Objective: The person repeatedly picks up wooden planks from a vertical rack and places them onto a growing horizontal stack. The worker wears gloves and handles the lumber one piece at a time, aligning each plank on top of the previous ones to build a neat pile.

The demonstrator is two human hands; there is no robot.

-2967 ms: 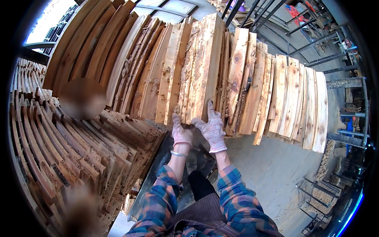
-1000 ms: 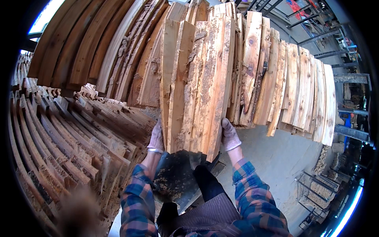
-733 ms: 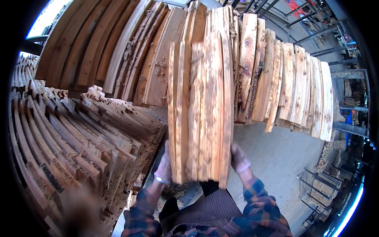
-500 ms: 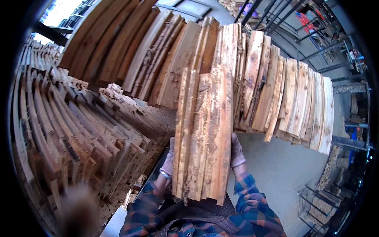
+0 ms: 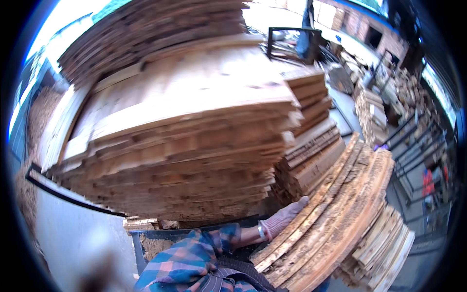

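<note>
A bundle of rough, narrow wooden boards point(image 5: 335, 219) lies slantwise at the lower right, in front of my body. Against its left side is my left hand point(image 5: 285, 218), in a pale knitted glove, with its fingers closed along the outer board. My right hand is out of sight, and the bundle covers the side where it was. To the left of the bundle rises a large stack of boards point(image 5: 194, 160), layered with ragged ends and a pale flat top.
More boards stand in a row point(image 5: 311, 151) just beyond the bundle, and others point(image 5: 382, 248) are below it at right. A black metal bar point(image 5: 73, 193) runs along the large stack's lower left. A dark metal frame point(image 5: 294, 30) stands farther back, with piled wood at far right.
My view has swung left, so the large stack now fills the middle. The bundle, upright between both hands before, now sits tilted at the lower right. My right hand has gone from sight.
</note>
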